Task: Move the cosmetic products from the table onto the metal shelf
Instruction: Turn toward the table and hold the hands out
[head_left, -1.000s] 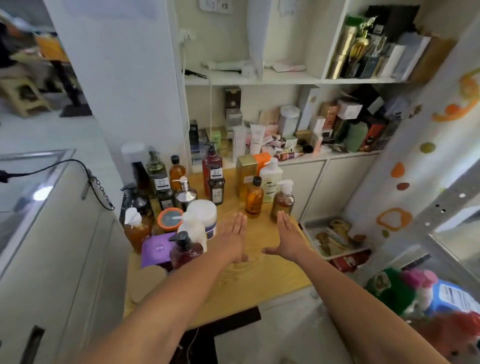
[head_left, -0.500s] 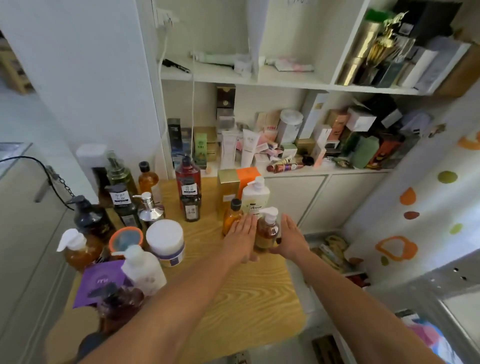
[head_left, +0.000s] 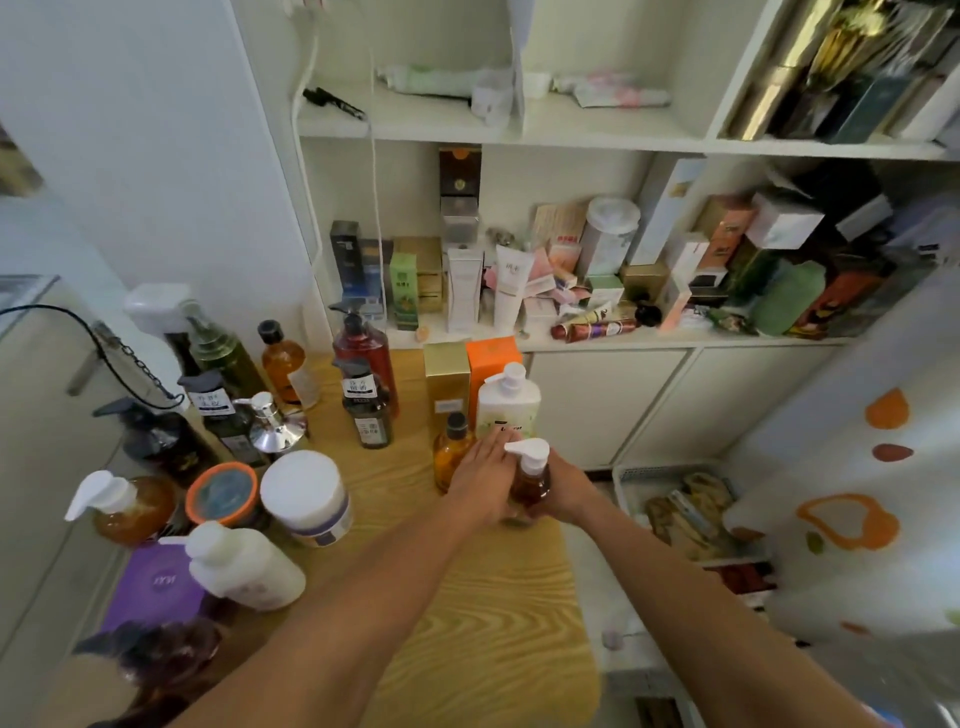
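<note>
We have both hands on the small amber bottle with the white pump head (head_left: 529, 475). It stands upright on the light wood-grain bench (head_left: 488, 623), at 1 o'clock from the bench centre and close to the right edge.

The left hand (head_left: 480, 475) presses its left side, with near-straight fingers reaching up to the pump head. The right hand (head_left: 563, 486) wraps the right side. Its fingertips are behind the bottle, so we can't see them.

From the held bottle:
- A round amber bottle with a black cap (head_left: 453, 449) is at 10 o'clock, just beside the left hand's fingers.
- A tall white pump bottle (head_left: 506, 402) is at 12 o'clock, close behind.
- A gold carton (head_left: 447, 379) and an orange carton (head_left: 488, 353) stand side by side at 11 o'clock, behind those two.
- A white squat jar with a purple band (head_left: 306, 496) is at 9 o'clock, well apart.
- A cluster of dark and amber bottles fills the bench's left side.
</note>
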